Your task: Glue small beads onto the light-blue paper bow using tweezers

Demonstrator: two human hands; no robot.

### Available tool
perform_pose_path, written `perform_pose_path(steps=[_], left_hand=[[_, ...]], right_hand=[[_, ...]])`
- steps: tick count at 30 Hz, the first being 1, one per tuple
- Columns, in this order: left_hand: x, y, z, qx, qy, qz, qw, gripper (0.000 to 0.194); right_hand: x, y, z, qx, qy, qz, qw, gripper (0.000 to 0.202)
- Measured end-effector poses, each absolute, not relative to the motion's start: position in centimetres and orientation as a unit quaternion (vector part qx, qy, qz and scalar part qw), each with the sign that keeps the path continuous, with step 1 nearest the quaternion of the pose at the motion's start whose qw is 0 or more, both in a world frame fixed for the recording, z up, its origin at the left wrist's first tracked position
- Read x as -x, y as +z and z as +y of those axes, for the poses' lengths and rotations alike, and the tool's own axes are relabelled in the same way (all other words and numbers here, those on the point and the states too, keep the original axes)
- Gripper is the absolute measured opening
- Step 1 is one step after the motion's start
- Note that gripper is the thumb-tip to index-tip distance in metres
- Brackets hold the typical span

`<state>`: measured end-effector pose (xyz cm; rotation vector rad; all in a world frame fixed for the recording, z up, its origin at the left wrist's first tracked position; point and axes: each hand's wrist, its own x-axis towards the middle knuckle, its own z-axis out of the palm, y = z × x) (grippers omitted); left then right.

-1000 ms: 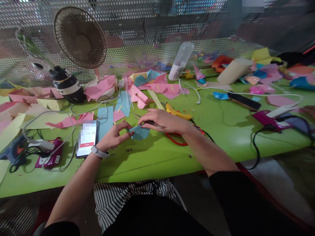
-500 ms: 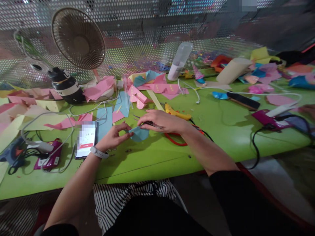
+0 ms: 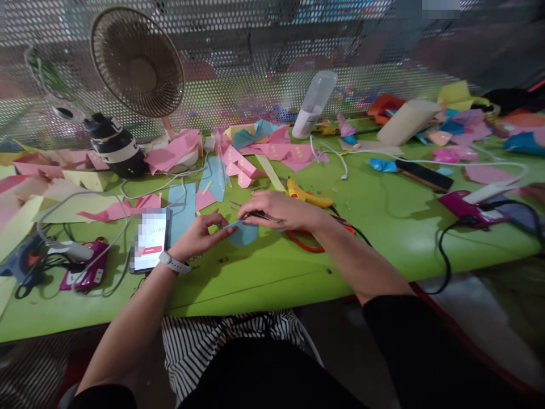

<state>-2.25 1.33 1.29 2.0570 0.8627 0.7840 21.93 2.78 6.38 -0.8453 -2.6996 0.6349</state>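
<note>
Ideally the left hand (image 3: 200, 233) pinches the blue paper (image 3: 242, 233) flat and steady while the right hand (image 3: 279, 210), clamped on tweezers (image 3: 255, 215), works its near-left edge gently.

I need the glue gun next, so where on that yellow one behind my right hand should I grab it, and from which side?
Judging from how it lies, take the yellow glue gun around its thicker middle body, coming from above. It rests flat on the green table just beyond the right hand, with bare table on its far side, so the fingers could likely close across it from the top without snagging the red loop beside it.
</note>
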Motion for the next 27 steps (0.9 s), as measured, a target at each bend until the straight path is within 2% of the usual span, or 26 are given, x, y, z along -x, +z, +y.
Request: perform_pose_path(steps=[9, 12, 16, 22, 27], left_hand=[[2.5, 1.1, 1.7, -0.802, 0.300, 0.329, 0.398, 0.030], [2.8, 1.5, 1.7, -0.782, 0.280, 0.345, 0.438, 0.034], [3.4, 1.9, 1.9, -0.722, 0.313, 0.371, 0.494, 0.042], [3.6, 1.7, 2.2, -0.688, 0.282, 0.350, 0.569, 0.029], [3.8, 1.2, 2.5, -0.705, 0.279, 0.350, 0.551, 0.025]], right_hand=[[-21.8, 6.4, 2.7, 0.274, 0.227, -0.925, 0.138, 0.024], [-22.0, 6.3, 2.8, 0.273, 0.251, -0.917, 0.146, 0.025], [-22.3, 6.0, 3.1, 0.278, 0.308, -0.896, 0.158, 0.025], [-21.8, 5.0, 3.4, 0.315, 0.377, -0.854, 0.173, 0.022], [-21.0, 4.1, 3.3, 0.316, 0.372, -0.849, 0.201, 0.025]])
